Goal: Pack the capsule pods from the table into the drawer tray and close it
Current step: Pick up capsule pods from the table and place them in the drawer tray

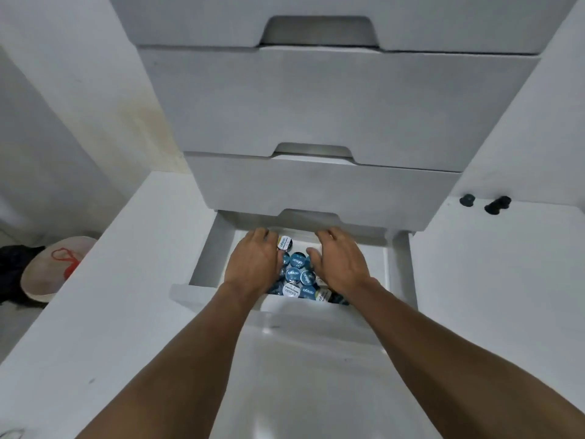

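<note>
Btm drawer tray [378, 263] is pulled out, the drawers above it [316, 99] are shut. The capsule pods [297, 275] sit inside in a loose heap, mid-tray towards the front wall. They're small round cups w/ foil lids, mostly blue w/ white lettering, a few white-lidded ones mixed in; one white lid [284, 243] sits at the back, tilted. Some lie flat, some lean on each other.

Both arms reach down into the tray. The left hand [254, 264] is palm down over the left side of the heap, fingers slack & pointing to the back, not curled round any pod. The right hand [340, 264] is the same on the right side, fingers spread, thumb near the blue lids. Can't tell if the palms actually press on the pods.

Two black knobs [484, 202] lie on the white surface [493, 280] to the right. A pale bag w/ red handles [58, 267] is on the floor to the left.
</note>
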Demonstrator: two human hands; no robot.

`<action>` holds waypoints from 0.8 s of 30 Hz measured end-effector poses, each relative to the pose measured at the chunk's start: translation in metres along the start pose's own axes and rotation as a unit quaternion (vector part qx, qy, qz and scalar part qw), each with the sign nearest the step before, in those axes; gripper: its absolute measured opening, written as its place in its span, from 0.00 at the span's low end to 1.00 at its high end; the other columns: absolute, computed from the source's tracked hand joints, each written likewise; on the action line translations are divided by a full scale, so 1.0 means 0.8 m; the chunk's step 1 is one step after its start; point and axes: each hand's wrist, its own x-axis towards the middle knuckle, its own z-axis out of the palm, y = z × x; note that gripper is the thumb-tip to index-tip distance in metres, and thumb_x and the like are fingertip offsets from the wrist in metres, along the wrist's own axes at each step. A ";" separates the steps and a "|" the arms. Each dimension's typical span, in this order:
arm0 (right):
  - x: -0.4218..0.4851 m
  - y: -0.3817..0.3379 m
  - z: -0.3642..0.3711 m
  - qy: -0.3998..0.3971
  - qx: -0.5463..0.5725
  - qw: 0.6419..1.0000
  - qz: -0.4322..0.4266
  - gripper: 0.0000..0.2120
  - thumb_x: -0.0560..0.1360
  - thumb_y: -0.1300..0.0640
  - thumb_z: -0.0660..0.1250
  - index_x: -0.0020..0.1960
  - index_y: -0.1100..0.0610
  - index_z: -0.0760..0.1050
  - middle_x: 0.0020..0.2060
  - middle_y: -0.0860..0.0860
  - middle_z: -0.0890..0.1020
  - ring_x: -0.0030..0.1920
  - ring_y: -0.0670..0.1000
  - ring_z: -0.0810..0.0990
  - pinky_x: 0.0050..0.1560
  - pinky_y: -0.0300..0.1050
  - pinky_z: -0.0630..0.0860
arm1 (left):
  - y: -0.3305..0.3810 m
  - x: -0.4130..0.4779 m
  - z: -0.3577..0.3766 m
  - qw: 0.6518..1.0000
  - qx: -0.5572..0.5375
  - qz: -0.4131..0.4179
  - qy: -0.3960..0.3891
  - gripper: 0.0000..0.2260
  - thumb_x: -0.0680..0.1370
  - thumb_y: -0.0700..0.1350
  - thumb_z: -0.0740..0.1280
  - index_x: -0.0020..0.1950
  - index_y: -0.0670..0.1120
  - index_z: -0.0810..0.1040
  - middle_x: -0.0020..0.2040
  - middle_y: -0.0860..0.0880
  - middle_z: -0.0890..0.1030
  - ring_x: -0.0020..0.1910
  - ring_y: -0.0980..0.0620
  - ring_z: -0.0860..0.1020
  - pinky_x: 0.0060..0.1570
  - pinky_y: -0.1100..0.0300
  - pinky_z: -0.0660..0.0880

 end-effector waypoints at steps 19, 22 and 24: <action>-0.228 0.013 -0.197 0.152 -0.143 0.977 0.043 0.18 0.78 0.51 0.59 0.64 0.59 0.70 0.59 0.57 0.75 0.58 0.58 0.74 0.53 0.48 0.75 | 0.137 -0.119 -0.145 0.979 0.054 0.134 0.147 0.13 0.74 0.48 0.66 0.53 0.41 0.77 0.48 0.42 0.80 0.46 0.44 0.78 0.48 0.52 0.77; -0.243 0.018 -0.204 0.170 -0.136 0.975 0.050 0.18 0.79 0.51 0.59 0.64 0.60 0.70 0.59 0.57 0.75 0.58 0.58 0.74 0.52 0.48 0.74 | 0.153 -0.129 -0.150 0.976 0.050 0.142 0.155 0.11 0.74 0.46 0.67 0.52 0.41 0.77 0.47 0.43 0.80 0.44 0.45 0.78 0.46 0.53 0.76; -0.241 0.016 -0.202 0.162 -0.133 0.977 0.045 0.19 0.79 0.51 0.59 0.65 0.60 0.70 0.60 0.57 0.75 0.59 0.58 0.74 0.53 0.48 0.74 | 0.151 -0.127 -0.149 0.976 0.055 0.137 0.159 0.11 0.73 0.46 0.68 0.51 0.41 0.77 0.47 0.42 0.80 0.44 0.44 0.78 0.45 0.52 0.77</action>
